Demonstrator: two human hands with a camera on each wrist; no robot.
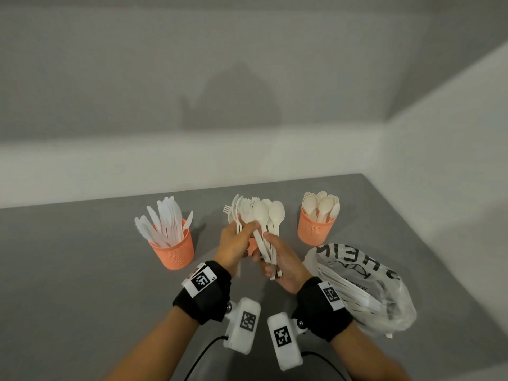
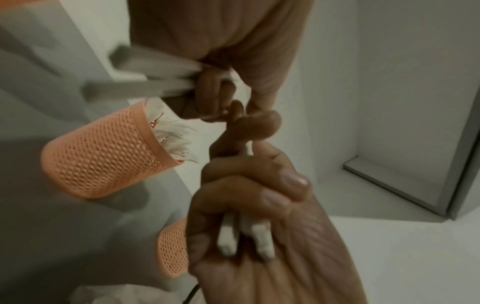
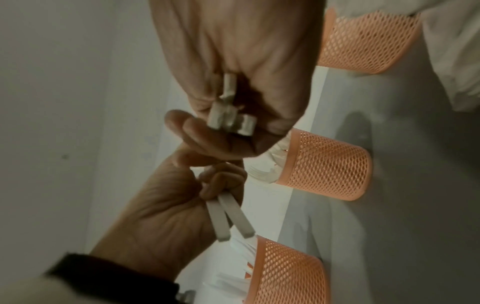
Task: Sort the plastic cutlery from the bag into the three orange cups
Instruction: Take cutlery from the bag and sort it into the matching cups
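Note:
Over the middle of the grey table [image 1: 82, 270], my left hand [image 1: 236, 240] grips a small bunch of white forks [image 1: 237, 211], tines up. Their handle ends [image 2: 244, 236] poke out below my curled fingers. My right hand [image 1: 277, 257] grips several white spoons [image 1: 268, 213] by the handles, close against the left hand. The left orange cup [image 1: 173, 251] holds knives and the right orange cup [image 1: 316, 229] holds spoons. The middle orange cup [image 3: 324, 164] holds forks and sits mostly hidden behind my hands in the head view.
A crumpled clear plastic bag [image 1: 362, 287] with black lettering lies at the right, next to my right wrist, with more white cutlery inside. White walls close off the table at the back and right. Cables run off the wrist cameras near the front edge.

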